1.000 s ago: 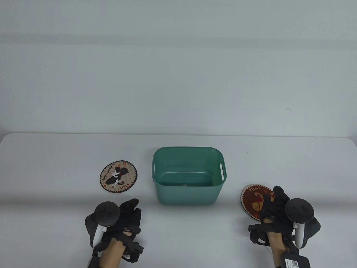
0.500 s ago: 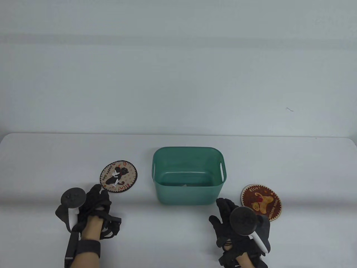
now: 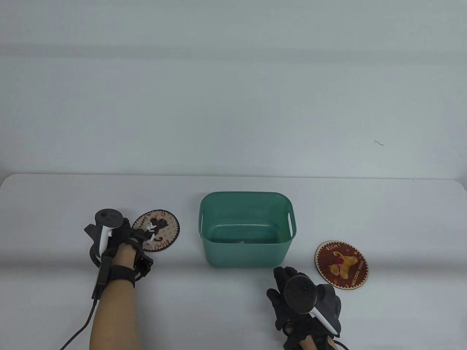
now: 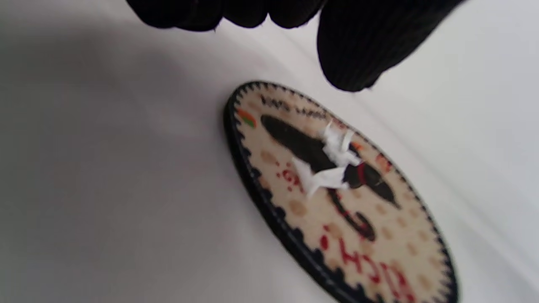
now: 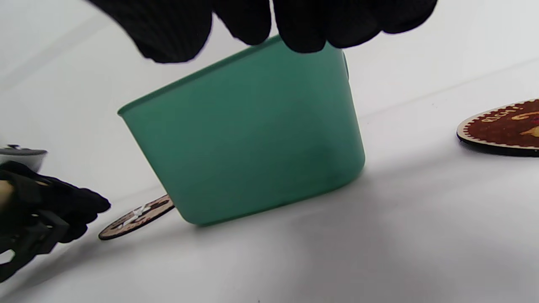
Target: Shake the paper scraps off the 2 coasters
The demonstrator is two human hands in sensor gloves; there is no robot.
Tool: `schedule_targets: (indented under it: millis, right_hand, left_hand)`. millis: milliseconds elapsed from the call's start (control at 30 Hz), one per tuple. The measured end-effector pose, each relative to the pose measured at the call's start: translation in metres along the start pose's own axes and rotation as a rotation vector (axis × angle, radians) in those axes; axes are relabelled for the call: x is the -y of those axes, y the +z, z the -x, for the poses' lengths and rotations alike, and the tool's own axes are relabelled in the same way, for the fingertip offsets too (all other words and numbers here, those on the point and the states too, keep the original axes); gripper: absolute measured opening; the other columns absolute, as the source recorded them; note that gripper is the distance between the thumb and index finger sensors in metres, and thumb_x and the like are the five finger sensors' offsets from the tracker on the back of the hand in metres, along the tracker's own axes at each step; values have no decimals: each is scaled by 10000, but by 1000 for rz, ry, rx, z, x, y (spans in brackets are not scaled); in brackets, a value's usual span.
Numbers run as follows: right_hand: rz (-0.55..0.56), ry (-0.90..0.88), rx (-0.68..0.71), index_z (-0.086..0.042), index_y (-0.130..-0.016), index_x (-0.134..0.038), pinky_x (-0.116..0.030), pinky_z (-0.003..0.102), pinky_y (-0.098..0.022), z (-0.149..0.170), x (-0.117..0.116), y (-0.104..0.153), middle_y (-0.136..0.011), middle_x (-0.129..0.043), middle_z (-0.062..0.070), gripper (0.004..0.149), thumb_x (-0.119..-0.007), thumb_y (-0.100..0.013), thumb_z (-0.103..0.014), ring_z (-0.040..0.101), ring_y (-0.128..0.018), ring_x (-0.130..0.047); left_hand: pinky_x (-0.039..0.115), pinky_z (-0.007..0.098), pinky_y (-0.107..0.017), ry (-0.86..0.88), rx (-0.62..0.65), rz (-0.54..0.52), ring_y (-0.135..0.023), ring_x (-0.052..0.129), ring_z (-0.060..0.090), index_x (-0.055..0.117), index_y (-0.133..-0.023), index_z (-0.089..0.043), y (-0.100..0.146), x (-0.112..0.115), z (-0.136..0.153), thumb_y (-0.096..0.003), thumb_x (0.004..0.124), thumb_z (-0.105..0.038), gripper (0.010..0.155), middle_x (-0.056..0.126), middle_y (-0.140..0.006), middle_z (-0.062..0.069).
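The left coaster (image 3: 156,230), cream with a dark cat, lies flat on the table left of the bin, with white paper scraps (image 3: 151,228) on its middle. My left hand (image 3: 128,229) is at that coaster's left edge. In the left wrist view its fingertips (image 4: 236,14) and thumb hover just above the coaster (image 4: 337,202) rim, and I see no grip. The scraps (image 4: 332,162) sit near the coaster's middle. The right coaster (image 3: 342,265), dark red, lies flat with no scraps on it. My right hand (image 3: 286,282) rests loosely left of it, holding nothing.
A green plastic bin (image 3: 248,255) stands between the two coasters, and a small pale scrap (image 3: 241,241) lies on its floor. In the right wrist view the bin (image 5: 252,139) fills the middle. A cable trails from my left wrist to the table's front edge.
My left hand moved forward and right to the left coaster's edge. My right hand came off the right coaster, went left, and settled in front of the bin. Neither coaster moved.
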State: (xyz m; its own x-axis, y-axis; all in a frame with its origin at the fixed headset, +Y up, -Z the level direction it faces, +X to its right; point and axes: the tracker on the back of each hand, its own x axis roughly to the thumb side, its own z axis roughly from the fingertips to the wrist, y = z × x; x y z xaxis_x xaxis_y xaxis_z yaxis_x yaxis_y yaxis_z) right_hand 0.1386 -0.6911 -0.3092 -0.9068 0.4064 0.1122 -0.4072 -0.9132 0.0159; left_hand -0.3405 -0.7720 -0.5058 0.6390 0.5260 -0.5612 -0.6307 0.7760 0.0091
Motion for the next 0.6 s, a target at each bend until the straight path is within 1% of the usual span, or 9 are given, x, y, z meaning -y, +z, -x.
schedule_targets:
  millis: [67, 100, 167, 267, 333, 400, 500, 567, 600]
  right_hand:
    - [3, 2, -11, -203, -952, -453, -506, 506, -648, 2, 0, -1, -997, -468, 138, 600, -701, -450, -418, 360, -890, -533]
    - [0, 1, -23, -202, -951, -455, -507, 505, -648, 4, 0, -2, -996, -469, 139, 597, -699, -451, -417, 361, -889, -533]
    - [-8, -7, -50, -201, -950, -460, -511, 503, -644, 7, 1, -3, -994, -474, 143, 594, -696, -451, -419, 365, -884, -537]
    - [9, -25, -62, -198, -949, -469, -521, 499, -635, 8, 3, -2, -988, -487, 145, 589, -695, -452, -418, 366, -876, -549]
    - [14, -29, -68, -199, -948, -472, -522, 498, -635, 9, 4, -2, -989, -488, 144, 585, -694, -453, -418, 364, -876, -552]
    - [18, -35, -72, -199, -948, -473, -522, 499, -635, 10, 3, -3, -988, -487, 144, 585, -695, -452, -417, 364, -876, -551]
    - [2, -36, -85, -204, -951, -459, -516, 498, -639, 13, 1, -4, -994, -468, 145, 592, -695, -452, -419, 366, -884, -537]
    - [4, -37, -86, -227, -963, -402, -515, 495, -640, 13, 0, -4, -1000, -449, 145, 618, -693, -454, -423, 365, -887, -532]
    - [10, -42, -88, -242, -968, -368, -517, 493, -639, 13, 1, -4, -1002, -443, 145, 635, -691, -454, -427, 363, -887, -532]
  left_hand:
    - [555, 461, -638, -41, -47, 17, -925, 455, 423, 404, -1030, -190, -8, 5, -1, -452, 853, -419, 767, 368, -1059, 114]
    - [551, 438, -621, -67, -75, 27, -913, 437, 389, 410, -1030, -192, -12, 6, -3, -448, 854, -436, 772, 388, -1045, 112]
    - [569, 398, -566, -123, -106, -16, -825, 506, 370, 454, -1025, -187, -16, 8, -6, -428, 871, -482, 785, 459, -996, 128]
    - [587, 376, -529, -192, -127, -11, -762, 533, 348, 497, -1013, -192, -19, 11, -11, -415, 889, -481, 771, 489, -955, 119]
    - [603, 384, -508, -154, -109, -16, -738, 567, 352, 558, -983, -181, -20, 12, -14, -411, 912, -423, 715, 545, -916, 124]
    - [616, 375, -502, -162, -114, -20, -730, 584, 344, 557, -961, -183, -19, 10, -13, -399, 916, -419, 708, 558, -906, 113]
    - [613, 386, -519, -57, -97, -9, -721, 579, 389, 539, -942, -257, -22, 9, -8, -391, 953, -361, 697, 492, -963, 100]
    - [647, 383, -498, -35, -68, -21, -696, 624, 396, 552, -920, -266, -22, 7, -8, -380, 972, -329, 686, 552, -950, 96]
    - [684, 377, -468, -42, -41, -34, -660, 680, 394, 554, -912, -259, -22, 5, -9, -379, 978, -302, 682, 625, -908, 85]
